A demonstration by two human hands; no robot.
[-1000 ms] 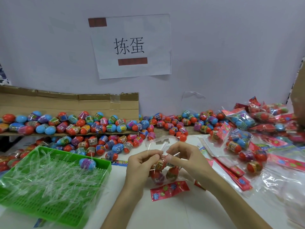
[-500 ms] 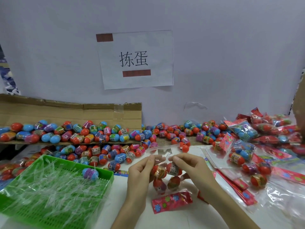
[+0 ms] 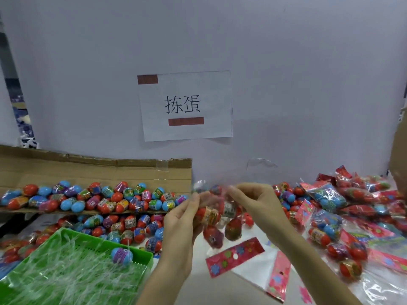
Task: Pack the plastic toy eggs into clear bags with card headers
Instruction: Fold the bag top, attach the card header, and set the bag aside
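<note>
Pale lilac-grey wall (image 3: 286,62) across 12 o'clock. White paper sign (image 3: 187,130) there, black characters, two brown-red bars. Tan cardboard (image 3: 88,170) at 9 o'clock. Loose eggs (image 3: 99,199) in red, sky blue and purple halves, with multicoloured printed bands round the middles. Bright green perforated tray (image 3: 145,260) at 7 o'clock, whitish clear strands (image 3: 66,271), one blue egg (image 3: 122,256) with a purple band. Centre: clear bag (image 3: 222,219), mostly red eggs. Card header (image 3: 242,252) red, printed with blue, green and pink flowers. White counter (image 3: 202,287) at 6 o'clock. Packed bags (image 3: 330,199) at 3 o'clock: clear film, red and pink flowered headers.
</note>
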